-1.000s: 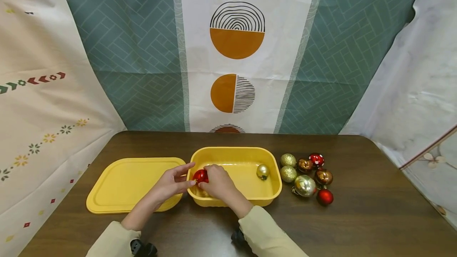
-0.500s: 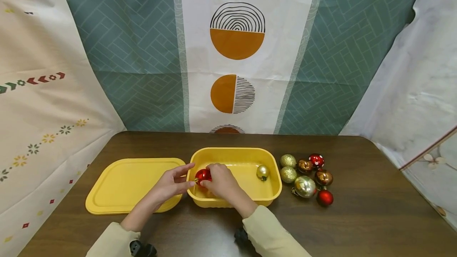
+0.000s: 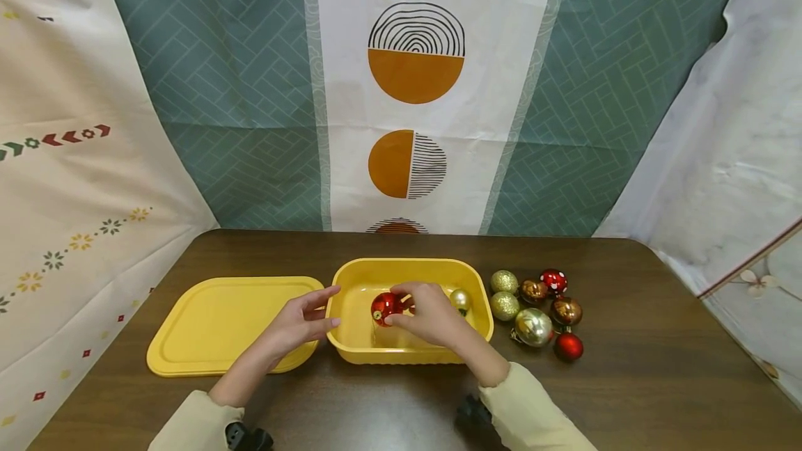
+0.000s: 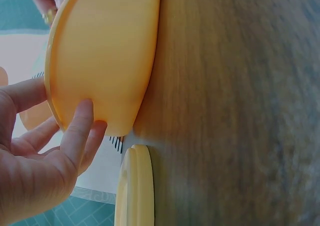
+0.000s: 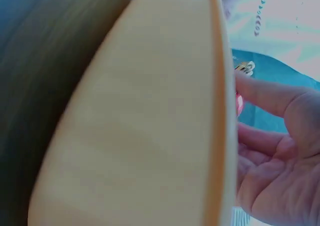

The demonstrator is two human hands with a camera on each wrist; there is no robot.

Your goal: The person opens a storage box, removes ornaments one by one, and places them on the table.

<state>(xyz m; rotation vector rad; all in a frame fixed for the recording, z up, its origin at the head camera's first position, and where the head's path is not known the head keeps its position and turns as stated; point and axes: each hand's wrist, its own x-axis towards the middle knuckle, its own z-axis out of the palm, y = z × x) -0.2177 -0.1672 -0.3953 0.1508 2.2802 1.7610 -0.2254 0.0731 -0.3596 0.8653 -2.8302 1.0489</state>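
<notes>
In the head view, my right hand holds a shiny red Christmas ball with a gold cap, over the inside of a yellow plastic box. A gold Christmas ball lies in the box's right part, partly covered by that hand. My left hand rests at the box's left end, its spread, nearly straight fingers touching the rim and outer wall. In the right wrist view, the box wall hides most of the red ball, beside the right hand's fingers.
A yellow lid lies flat on the dark wooden table, left of the box. To the right sit several Christmas balls: glittery gold ones, a large pale-gold one, brown ones, a plain red one and a white-dotted red one.
My right hand has carried the red ball from the box's left end towards its middle. The gold ball is now partly covered by the hand. My left hand has stayed at the rim.
</notes>
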